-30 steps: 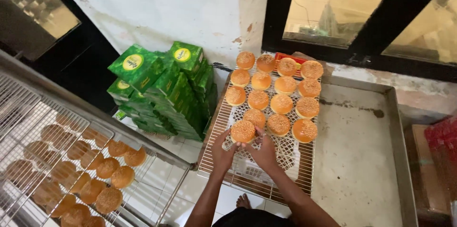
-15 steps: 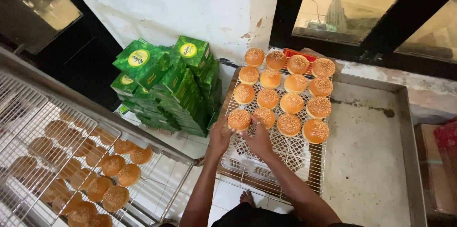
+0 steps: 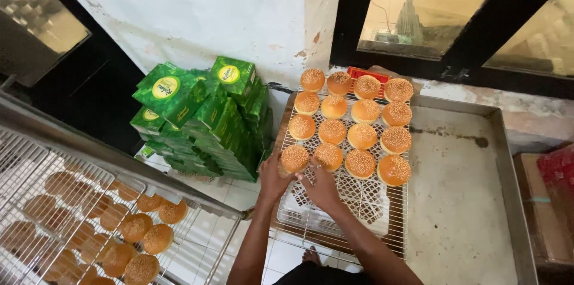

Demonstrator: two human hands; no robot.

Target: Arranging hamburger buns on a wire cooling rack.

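Below a black-framed window point(image 3: 430, 16), on a wire rack point(image 3: 350, 201) resting partly on a steel tray point(image 3: 460, 201), I have both hands at the near row of sesame buns. My left hand point(image 3: 274, 178) reaches to the near-left bun point(image 3: 295, 157), fingers curled at its lower edge and touching it; whether they actually grip it I cannot tell from this angle. My right hand point(image 3: 320, 184) sits just beside it, fingers bent toward the second bun point(image 3: 329, 156) in the same row, fingertips at its rim, grasp likewise unclear. Sixteen buns stand on the rack in four rows of four, close together, tops golden and seeded; the near-right bun point(image 3: 394, 169) looks glossier than the others. Through the bare near part of the rack a white plastic crate point(image 3: 359, 207) shows underneath. A red crate edge point(image 3: 366, 72) peeks out behind the far row. Left of the rack, against the stained white wall point(image 3: 197, 16), a stack of green cartons point(image 3: 203, 117) leans slightly. At lower left, a trolley shelf point(image 3: 66, 201) of wire grids carries more buns point(image 3: 143, 240) on the level below the top grid. My bare foot point(image 3: 311, 255) shows on the tiled floor under the rack.
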